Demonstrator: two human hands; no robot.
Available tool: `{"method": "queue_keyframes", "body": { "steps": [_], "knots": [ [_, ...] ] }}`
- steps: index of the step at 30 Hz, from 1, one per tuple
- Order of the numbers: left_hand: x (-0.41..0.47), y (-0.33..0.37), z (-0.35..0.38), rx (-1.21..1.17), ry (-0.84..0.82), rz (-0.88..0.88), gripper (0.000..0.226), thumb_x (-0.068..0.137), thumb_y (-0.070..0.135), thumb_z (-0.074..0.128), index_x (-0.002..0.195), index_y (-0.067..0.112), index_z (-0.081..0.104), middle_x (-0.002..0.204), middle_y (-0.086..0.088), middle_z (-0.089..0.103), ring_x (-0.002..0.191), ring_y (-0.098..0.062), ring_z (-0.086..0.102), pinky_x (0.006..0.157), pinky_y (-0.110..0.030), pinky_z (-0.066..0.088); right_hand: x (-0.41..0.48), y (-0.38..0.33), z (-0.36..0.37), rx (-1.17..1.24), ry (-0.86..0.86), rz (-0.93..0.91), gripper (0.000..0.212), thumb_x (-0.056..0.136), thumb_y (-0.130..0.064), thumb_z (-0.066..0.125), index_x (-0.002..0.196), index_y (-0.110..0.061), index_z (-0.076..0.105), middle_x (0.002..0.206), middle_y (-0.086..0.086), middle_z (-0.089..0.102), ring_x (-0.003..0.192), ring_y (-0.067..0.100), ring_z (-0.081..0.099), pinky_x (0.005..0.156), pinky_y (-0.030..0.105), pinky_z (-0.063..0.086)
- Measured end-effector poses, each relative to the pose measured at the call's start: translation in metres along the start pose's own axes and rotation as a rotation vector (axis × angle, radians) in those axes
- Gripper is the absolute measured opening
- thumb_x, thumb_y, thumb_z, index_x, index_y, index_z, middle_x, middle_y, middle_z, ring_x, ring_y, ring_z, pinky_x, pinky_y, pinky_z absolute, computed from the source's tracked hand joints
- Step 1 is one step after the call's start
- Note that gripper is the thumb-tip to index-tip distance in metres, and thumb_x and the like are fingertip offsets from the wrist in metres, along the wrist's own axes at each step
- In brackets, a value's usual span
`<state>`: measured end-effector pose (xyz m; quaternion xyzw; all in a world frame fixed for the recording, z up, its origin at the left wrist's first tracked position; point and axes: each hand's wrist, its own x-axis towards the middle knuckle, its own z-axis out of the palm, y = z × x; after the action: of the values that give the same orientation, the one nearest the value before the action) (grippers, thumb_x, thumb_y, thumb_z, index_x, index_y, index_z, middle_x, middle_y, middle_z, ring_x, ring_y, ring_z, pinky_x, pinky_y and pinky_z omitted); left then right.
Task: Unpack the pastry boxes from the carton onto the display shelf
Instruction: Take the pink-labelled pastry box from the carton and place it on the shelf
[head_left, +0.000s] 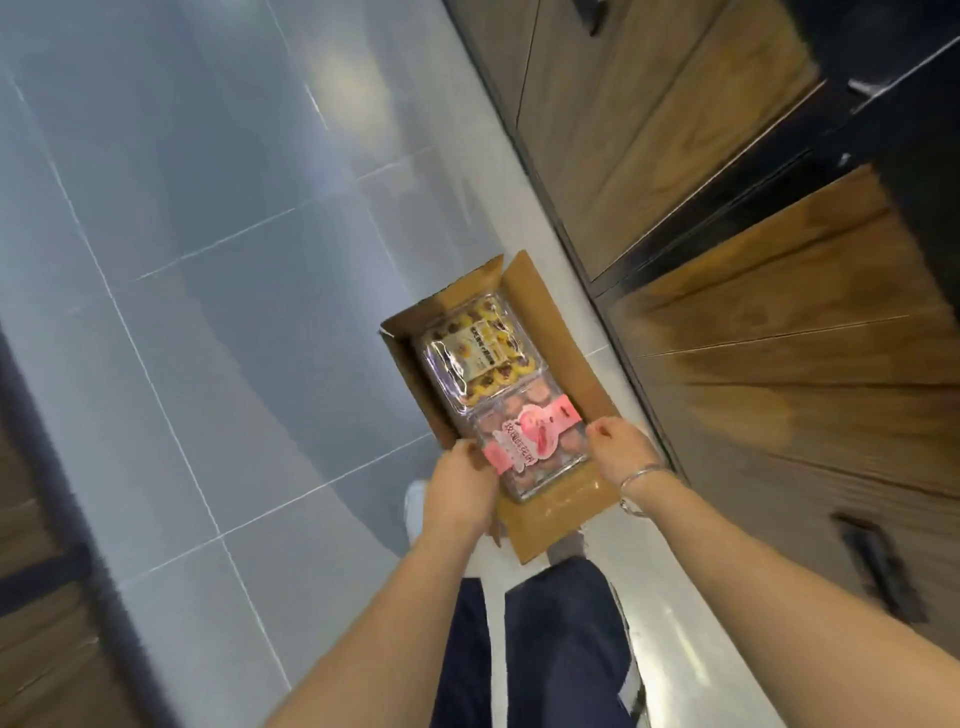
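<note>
Nearest the camera, dark trousers (561, 649) show between 2 bare forearms that reach forward and down, almost straight at the elbow. The left grip (460, 488) lies back up, its fingers curled over the left edge of the pink-banded pastry box (530, 452) and holding it. The right grip (618, 452), with a silver bracelet (641, 475) at the wrist, has its fingers bent tight, pinching the box's right edge just beside the end of the pink band. So the 2 grips clasp this box from opposite sides. The box sits in the near half of the open carton (550, 317), which stands on the grey tiled floor (208, 260). Touching it on the far side, in the carton's far half, lies the yellow-labelled pastry box (478, 348). A white shoe (415, 506) shows left of the carton. To the right runs a wooden cabinet (727, 156).
</note>
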<state>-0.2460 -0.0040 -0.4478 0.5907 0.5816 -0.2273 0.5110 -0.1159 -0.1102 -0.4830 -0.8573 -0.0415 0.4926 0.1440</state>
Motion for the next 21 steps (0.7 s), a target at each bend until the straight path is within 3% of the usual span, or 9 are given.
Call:
{"method": "queue_keyframes", "body": {
  "steps": [2,4,8,11,13,16,18,21],
  "knots": [
    [0.035,-0.012,0.012,0.081,-0.027,-0.02,0.035,0.093,0.014,0.042,0.126,0.012,0.052,0.129,-0.009,0.057,0.111,-0.029,0.058,0.094,-0.034,0.047,0.032,0.008,0.014,-0.073,-0.024,0.002,0.029,0.096,-0.008,0.038,0.117,-0.002,0.056,0.114,0.019,0.06,0.099,0.032,0.057,0.076,0.029,0.037],
    [0.074,-0.026,0.029,0.119,-0.059,-0.043,0.034,0.094,0.014,0.042,0.126,0.011,0.051,0.131,-0.009,0.055,0.111,-0.029,0.058,0.094,-0.036,0.047,0.069,0.025,0.034,-0.119,-0.037,0.034,0.023,0.097,-0.012,0.04,0.112,-0.006,0.057,0.123,0.02,0.059,0.111,0.034,0.056,0.079,0.03,0.039],
    [0.15,-0.05,0.063,0.139,-0.098,-0.083,0.032,0.095,0.011,0.043,0.124,0.007,0.053,0.129,-0.009,0.058,0.113,-0.028,0.056,0.089,-0.03,0.043,0.145,0.057,0.069,-0.095,-0.042,0.118,0.024,0.094,-0.011,0.044,0.11,0.0,0.057,0.111,0.025,0.062,0.101,0.037,0.059,0.077,0.035,0.043],
    [0.195,-0.064,0.081,0.16,-0.104,-0.117,0.034,0.094,0.012,0.044,0.127,0.01,0.052,0.13,-0.006,0.057,0.103,-0.023,0.053,0.09,-0.029,0.042,0.199,0.085,0.089,-0.094,-0.044,0.154,0.018,0.081,-0.013,0.053,0.096,-0.005,0.06,0.092,0.014,0.063,0.084,0.032,0.058,0.079,0.038,0.049],
    [0.225,-0.074,0.098,0.182,-0.127,-0.169,0.038,0.095,0.014,0.044,0.133,0.01,0.046,0.135,-0.007,0.054,0.111,-0.025,0.052,0.091,-0.029,0.04,0.234,0.103,0.103,-0.094,-0.05,0.176,0.021,0.071,-0.019,0.054,0.087,-0.007,0.061,0.083,0.012,0.064,0.072,0.031,0.053,0.072,0.034,0.048],
    [0.257,-0.081,0.119,0.148,-0.197,-0.284,0.045,0.096,0.015,0.046,0.139,0.004,0.037,0.138,-0.013,0.049,0.123,-0.03,0.048,0.094,-0.034,0.039,0.263,0.112,0.114,-0.029,-0.036,0.224,0.006,0.079,-0.017,0.054,0.079,-0.011,0.056,0.084,0.013,0.058,0.075,0.03,0.051,0.073,0.033,0.042],
    [0.274,-0.085,0.13,0.083,-0.207,-0.366,0.047,0.096,0.014,0.048,0.139,0.001,0.035,0.135,-0.015,0.05,0.12,-0.032,0.05,0.09,-0.034,0.041,0.28,0.121,0.125,0.027,-0.034,0.26,0.029,0.079,-0.021,0.059,0.105,-0.007,0.055,0.108,0.014,0.059,0.096,0.033,0.057,0.082,0.033,0.042],
    [0.296,-0.097,0.147,-0.127,-0.183,-0.476,0.055,0.093,0.009,0.053,0.141,0.001,0.027,0.122,-0.015,0.055,0.098,-0.025,0.054,0.074,-0.023,0.045,0.295,0.129,0.142,0.008,-0.042,0.264,0.085,0.059,-0.041,0.06,0.136,-0.014,0.035,0.135,0.013,0.039,0.124,0.033,0.041,0.105,0.043,0.036]
  ]
}}
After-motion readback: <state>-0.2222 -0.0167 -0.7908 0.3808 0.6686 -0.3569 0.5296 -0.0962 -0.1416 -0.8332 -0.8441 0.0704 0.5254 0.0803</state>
